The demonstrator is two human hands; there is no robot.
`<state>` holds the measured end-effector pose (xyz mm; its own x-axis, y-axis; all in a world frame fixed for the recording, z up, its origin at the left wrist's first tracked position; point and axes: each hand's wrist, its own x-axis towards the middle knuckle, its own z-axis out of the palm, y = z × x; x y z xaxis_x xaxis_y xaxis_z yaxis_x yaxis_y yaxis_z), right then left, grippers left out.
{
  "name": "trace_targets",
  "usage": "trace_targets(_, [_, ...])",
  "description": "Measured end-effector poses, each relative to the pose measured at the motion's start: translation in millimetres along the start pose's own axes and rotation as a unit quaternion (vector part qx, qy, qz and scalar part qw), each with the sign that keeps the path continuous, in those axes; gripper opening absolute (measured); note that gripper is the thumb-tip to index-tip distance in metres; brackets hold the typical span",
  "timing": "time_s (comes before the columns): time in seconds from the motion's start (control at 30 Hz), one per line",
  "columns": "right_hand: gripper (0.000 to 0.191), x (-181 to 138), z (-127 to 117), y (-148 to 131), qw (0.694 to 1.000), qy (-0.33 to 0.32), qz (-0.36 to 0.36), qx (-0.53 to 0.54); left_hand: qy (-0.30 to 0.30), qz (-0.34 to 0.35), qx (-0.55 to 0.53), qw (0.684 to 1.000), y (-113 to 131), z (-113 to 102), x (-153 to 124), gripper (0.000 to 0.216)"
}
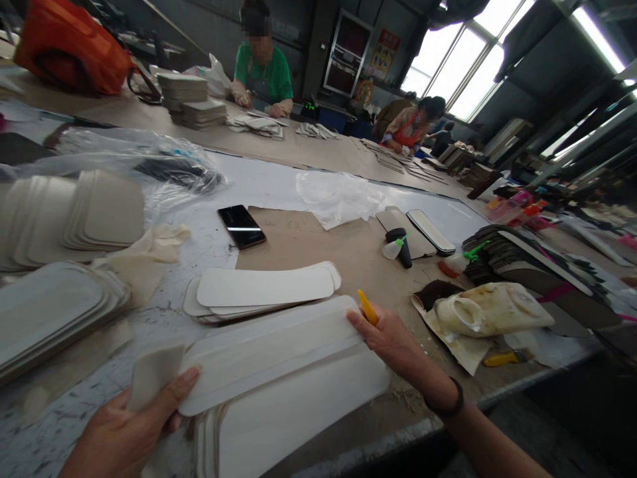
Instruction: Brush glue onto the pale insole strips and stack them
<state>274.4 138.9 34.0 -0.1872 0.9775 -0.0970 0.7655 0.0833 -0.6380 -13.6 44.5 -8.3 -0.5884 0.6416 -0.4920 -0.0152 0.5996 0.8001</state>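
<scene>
My left fingers [185, 385] pinch the panel [273, 352]; my right fingers [357, 324] grip a yellow tool [367, 306] against it. Likely light, bendy: hold both ends.

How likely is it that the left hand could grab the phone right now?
Probably not straight away: the left hand grips a panel, and a low stack lies partly between it and the phone.

Head-worn view, forward and down
</scene>
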Motion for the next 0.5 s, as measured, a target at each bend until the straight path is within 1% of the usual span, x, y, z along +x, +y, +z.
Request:
trace_targets(0.1, [0.031,1.2,-1.5,-1.6,1.0,-0.01,0.013,0.024,0.008,-0.016,-0.016,1.0,4.6,1.0,-6.0,0.038])
trace_targets(0.2, [0.033,1.1,-1.6,-2.5,0.999,-0.005,0.02,0.044,0.0,-0.031,-0.02,0.999,4.3,1.1,-6.4,0.039])
trace_targets(0.43, [0.035,-1.5,-0.4,-0.4,0.993,-0.005,0.03,0.113,-0.04,-0.081,-0.038,0.995,-1.6,-0.4,0.1,0.046])
trace_targets(0.5, [0.035,-1.8,-0.5,0.0,0.991,-0.009,0.038,0.128,-0.059,-0.09,-0.04,0.993,-2.3,-0.8,1.9,0.047])
